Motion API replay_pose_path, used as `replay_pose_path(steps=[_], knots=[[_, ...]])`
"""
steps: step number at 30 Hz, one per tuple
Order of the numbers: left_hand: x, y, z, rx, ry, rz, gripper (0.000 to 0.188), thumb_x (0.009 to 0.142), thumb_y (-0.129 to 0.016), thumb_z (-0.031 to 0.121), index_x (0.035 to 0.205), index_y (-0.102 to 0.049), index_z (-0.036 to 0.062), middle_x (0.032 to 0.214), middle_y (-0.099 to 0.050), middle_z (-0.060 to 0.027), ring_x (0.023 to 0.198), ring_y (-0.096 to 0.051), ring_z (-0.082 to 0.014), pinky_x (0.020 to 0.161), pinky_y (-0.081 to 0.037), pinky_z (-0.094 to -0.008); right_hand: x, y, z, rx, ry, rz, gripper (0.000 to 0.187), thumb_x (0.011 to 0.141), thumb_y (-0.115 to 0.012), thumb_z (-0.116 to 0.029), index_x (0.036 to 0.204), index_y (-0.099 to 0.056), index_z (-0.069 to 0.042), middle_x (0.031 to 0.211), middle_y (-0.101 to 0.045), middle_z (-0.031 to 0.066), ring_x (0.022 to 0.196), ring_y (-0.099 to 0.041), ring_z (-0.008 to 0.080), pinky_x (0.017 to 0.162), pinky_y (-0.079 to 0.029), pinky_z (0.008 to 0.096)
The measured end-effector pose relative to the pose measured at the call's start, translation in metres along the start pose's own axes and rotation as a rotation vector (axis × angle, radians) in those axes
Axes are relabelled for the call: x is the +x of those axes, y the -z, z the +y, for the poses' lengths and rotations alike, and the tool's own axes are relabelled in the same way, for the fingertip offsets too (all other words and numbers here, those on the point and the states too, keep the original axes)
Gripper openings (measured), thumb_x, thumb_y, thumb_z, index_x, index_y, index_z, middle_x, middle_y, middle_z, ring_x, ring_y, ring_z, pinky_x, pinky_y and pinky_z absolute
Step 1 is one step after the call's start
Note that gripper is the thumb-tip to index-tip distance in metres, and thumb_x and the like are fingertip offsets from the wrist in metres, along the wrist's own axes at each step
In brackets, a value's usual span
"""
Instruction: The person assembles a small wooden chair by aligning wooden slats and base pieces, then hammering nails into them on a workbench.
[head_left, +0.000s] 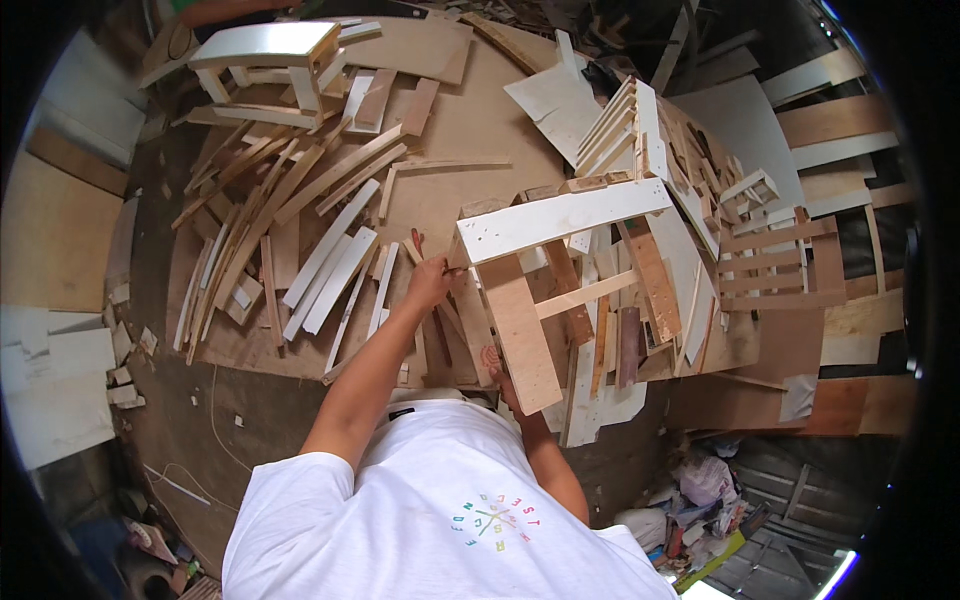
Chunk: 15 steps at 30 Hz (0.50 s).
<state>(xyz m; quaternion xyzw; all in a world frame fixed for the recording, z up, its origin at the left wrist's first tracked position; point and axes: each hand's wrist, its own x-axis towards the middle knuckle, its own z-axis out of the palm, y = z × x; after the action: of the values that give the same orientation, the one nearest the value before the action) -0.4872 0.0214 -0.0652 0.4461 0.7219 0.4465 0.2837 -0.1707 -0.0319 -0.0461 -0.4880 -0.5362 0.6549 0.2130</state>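
A small wooden stool frame [565,215] with a white-faced board, bare wood legs and a crossbar is tilted over the worktable, right of centre. My left hand [431,282] is closed at its left corner, where the white board meets a leg. Lower down, my right hand [509,390] grips the end of a leg, partly hidden behind the wood. Just beyond my left hand lies a red-handled tool [417,240], whose kind I cannot make out.
Loose wood strips [270,200] crowd the worktable [440,200] on the left. A white-topped stool [265,42] stands at the far left. Slatted frames [780,262] and boards lie on the right. A person's arm [225,8] shows at the far edge.
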Motion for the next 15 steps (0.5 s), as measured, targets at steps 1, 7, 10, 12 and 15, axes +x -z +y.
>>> replay_pose_path(steps=[1,7,10,12,15], knots=[[0.0,0.004,0.002,0.025,-0.033,0.02,0.02,0.091,-0.072,0.017,0.105,-0.069,0.0028,0.093,-0.072,-0.0215,0.087,-0.07,-0.0412,0.078,-0.053,-0.0485,0.003,-0.003,-0.002,-0.005,0.0,0.001,0.042,0.097,-0.072,-0.018,0.135,-0.06,-0.007,0.097,-0.063,0.0013,0.076,-0.054,0.0123,0.067,-0.043,0.0281],[0.016,0.041,0.044,0.045,-0.279,0.09,0.021,0.092,-0.072,0.016,0.11,-0.069,0.0051,0.091,-0.07,-0.0177,0.084,-0.069,-0.0385,0.074,-0.054,-0.046,0.021,-0.027,-0.022,-0.034,-0.05,0.019,0.044,0.094,-0.075,-0.013,0.136,-0.061,-0.011,0.084,-0.061,-0.0047,0.057,-0.047,0.0064,0.051,-0.038,0.0247],[0.035,0.068,0.097,0.045,-0.449,0.095,0.024,0.094,-0.07,0.016,0.116,-0.068,0.0075,0.096,-0.071,-0.015,0.083,-0.069,-0.0356,0.072,-0.054,-0.0455,0.029,-0.044,-0.067,0.152,-0.197,-0.048,0.044,0.094,-0.074,-0.011,0.137,-0.062,-0.011,0.097,-0.07,-0.0019,0.06,-0.055,0.0079,0.054,-0.045,0.0249],[0.05,0.077,0.118,0.173,-0.517,0.117,0.025,0.094,-0.07,0.016,0.117,-0.068,0.0087,0.099,-0.072,-0.0129,0.084,-0.07,-0.034,0.072,-0.055,-0.0452,0.032,-0.057,-0.093,0.183,-0.142,-0.055,0.041,0.094,-0.075,-0.014,0.133,-0.063,-0.012,0.084,-0.063,-0.0055,0.05,-0.042,0.003,0.043,-0.031,0.0226],[0.059,0.086,0.161,0.301,-0.569,0.109,0.023,0.093,-0.07,0.017,0.116,-0.067,0.0113,0.104,-0.074,-0.0087,0.097,-0.071,-0.031,0.077,-0.058,-0.0459,0.04,-0.055,-0.124,0.206,-0.092,-0.032,0.037,0.093,-0.077,-0.017,0.127,-0.066,-0.011,0.074,-0.054,-0.0069,0.051,-0.041,0.0033,0.044,-0.031,0.0234]])
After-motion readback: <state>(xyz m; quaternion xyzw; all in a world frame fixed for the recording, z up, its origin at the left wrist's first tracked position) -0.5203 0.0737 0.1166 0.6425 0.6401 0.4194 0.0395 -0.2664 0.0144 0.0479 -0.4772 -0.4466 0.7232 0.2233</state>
